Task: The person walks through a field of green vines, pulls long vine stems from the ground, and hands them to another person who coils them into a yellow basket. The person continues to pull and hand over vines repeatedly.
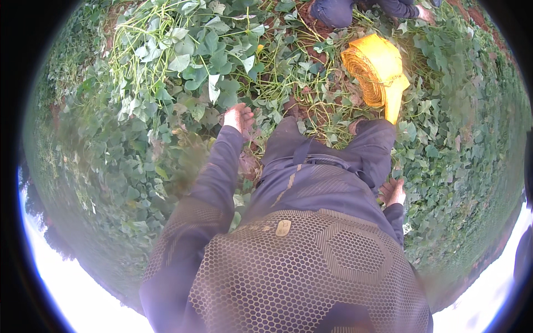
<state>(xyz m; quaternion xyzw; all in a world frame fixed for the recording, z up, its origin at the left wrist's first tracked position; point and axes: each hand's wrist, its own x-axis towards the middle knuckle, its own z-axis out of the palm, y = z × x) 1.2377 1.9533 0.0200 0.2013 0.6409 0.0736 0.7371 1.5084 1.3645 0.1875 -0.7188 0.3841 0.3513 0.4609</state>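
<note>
My left hand [238,117] is held out over leafy vines, which look like sweet potato [216,54]. Its fingers are slightly apart and nothing shows in them. Beside my right thigh hangs my right hand [392,191], loosely curled, with no object visible in it; part of the palm is hidden. A thick roll of yellow plastic sheet or mesh [374,68] lies on the vines ahead of my right leg [370,143]. The loose end of the roll trails down towards my right knee, and neither hand touches it.
Another person [333,12] is low to the ground at the top, one hand [425,15] near the vines. A heap of pulled-up stems [137,50] rises at upper left. Reddish soil [318,54] shows through tangled stems ahead of my feet. Dense foliage [449,175] spreads on both sides.
</note>
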